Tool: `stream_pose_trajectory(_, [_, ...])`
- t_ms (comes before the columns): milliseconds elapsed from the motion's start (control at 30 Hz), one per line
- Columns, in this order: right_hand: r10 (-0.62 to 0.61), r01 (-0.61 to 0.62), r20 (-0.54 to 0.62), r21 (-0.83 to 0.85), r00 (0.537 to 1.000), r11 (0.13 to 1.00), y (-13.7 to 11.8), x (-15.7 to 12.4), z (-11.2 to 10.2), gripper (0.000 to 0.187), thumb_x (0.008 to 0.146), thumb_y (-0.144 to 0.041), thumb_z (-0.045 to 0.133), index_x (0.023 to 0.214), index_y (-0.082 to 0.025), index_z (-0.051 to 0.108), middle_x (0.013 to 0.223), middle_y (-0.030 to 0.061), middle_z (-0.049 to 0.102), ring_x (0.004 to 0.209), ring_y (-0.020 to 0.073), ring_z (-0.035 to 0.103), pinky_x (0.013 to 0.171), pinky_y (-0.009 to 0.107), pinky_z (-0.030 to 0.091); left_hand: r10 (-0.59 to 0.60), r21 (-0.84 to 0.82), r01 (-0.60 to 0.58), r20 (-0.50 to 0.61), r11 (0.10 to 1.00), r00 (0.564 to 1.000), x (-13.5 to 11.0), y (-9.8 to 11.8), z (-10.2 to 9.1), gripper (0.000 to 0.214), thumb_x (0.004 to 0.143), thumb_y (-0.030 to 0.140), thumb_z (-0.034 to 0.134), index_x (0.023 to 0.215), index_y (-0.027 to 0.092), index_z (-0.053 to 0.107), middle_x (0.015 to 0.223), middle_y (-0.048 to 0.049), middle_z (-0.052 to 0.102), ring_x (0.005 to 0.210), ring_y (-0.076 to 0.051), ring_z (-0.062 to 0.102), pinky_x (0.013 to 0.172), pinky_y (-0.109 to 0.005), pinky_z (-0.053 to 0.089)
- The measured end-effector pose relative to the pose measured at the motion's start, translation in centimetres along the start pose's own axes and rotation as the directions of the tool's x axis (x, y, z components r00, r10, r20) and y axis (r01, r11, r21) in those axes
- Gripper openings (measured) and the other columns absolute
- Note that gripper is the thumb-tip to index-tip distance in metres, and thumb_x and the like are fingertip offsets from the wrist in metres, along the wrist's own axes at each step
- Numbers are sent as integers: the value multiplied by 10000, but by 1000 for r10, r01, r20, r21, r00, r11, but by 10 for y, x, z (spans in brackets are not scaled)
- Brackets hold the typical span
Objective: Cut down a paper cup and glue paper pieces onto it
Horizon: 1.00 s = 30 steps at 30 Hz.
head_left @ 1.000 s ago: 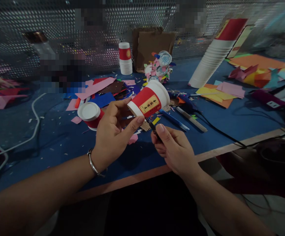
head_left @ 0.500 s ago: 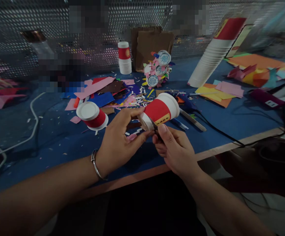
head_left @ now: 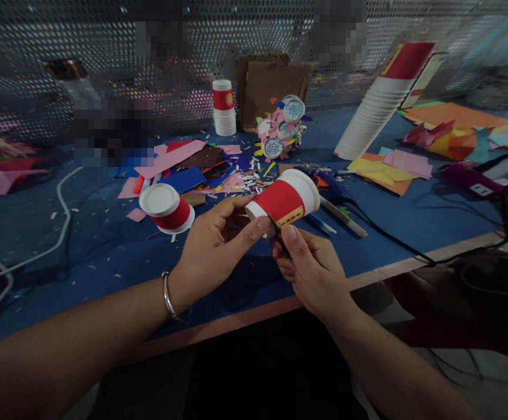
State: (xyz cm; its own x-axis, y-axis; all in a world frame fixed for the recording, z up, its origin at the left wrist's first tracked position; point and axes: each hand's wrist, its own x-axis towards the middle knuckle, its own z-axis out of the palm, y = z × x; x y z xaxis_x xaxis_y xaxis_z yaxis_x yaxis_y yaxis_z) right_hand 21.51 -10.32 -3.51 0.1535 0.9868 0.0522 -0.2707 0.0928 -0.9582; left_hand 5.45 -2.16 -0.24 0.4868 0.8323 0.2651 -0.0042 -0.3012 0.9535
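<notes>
A paper cup (head_left: 286, 198), white with a red band and a yellow label, lies tilted on its side above the table. My left hand (head_left: 212, 251) grips it by its left end, thumb in front and fingers behind. My right hand (head_left: 312, 262) is closed round what look like dark scissors (head_left: 274, 226). Their blade meets the cup's lower left side; the handle is mostly hidden by my fingers. To the left of my left hand, a shorter red and white paper cup piece (head_left: 166, 207) stands on the blue table (head_left: 105, 245).
Paper scraps (head_left: 184, 166) cover the middle of the table. Behind are a small cup stack (head_left: 224, 108), a decorated paper craft (head_left: 282, 128) and cardboard (head_left: 275, 81). A tall leaning cup stack (head_left: 374, 105) and a glue gun (head_left: 330, 184) with a black cord are at right.
My left thumb has moved up from under the cup's end onto its side. The cup and my right hand have hardly moved; the view has tipped slightly.
</notes>
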Motion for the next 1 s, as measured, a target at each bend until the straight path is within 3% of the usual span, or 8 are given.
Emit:
stream_pose_trajectory(200, [-23, 22, -12, -68, 1000, 997, 2, -3, -2, 559, 1033, -659, 690, 741, -185, 646, 649, -28, 471, 516, 59, 312, 467, 259, 226, -7, -16, 7, -28, 1000, 1000, -4, -1, 1, 528, 872, 459, 926, 1273, 173, 739, 1065, -87, 833, 935, -230, 803, 845, -361, 678])
stream_pose_trajectory(500, [-57, 56, -15, -65, 998, 996, 2, -1, 0, 543, 1023, -620, 730, 716, -183, 631, 607, -45, 446, 496, 52, 323, 456, 240, 223, 149, 120, -137, -95, 983, 984, -5, -4, 2, 529, 895, 487, 910, 1298, 191, 739, 1184, -88, 854, 1014, -232, 829, 873, -345, 701])
stream_pose_trajectory(700, [-62, 60, -22, -87, 998, 994, 1, -2, 0, 542, 1019, -617, 736, 705, -188, 632, 591, -51, 426, 493, 57, 313, 454, 240, 231, 257, 257, -226, -94, 940, 962, -6, -2, -2, 525, 943, 469, 867, 1367, 189, 735, 1364, -124, 810, 1170, -260, 815, 1003, -387, 696])
stream_pose_trajectory(867, [-73, 74, 9, -97, 997, 993, 2, -3, -2, 520, 1027, -603, 728, 716, -195, 641, 581, -49, 426, 500, 68, 308, 460, 253, 229, 407, 480, -372, 35, 795, 913, -5, 2, -8, 508, 995, 442, 811, 1435, 208, 711, 1450, -125, 778, 1339, -297, 741, 1164, -470, 615])
stream_pose_trajectory(1000, [-97, 96, 2, -148, 995, 984, 3, -6, -3, 520, 1043, -606, 702, 726, -198, 645, 605, -36, 448, 521, 78, 326, 468, 263, 224, 517, 589, -455, 71, 668, 853, -6, 4, -9, 487, 998, 419, 810, 1431, 222, 705, 1397, -110, 802, 1300, -295, 753, 1130, -455, 625])
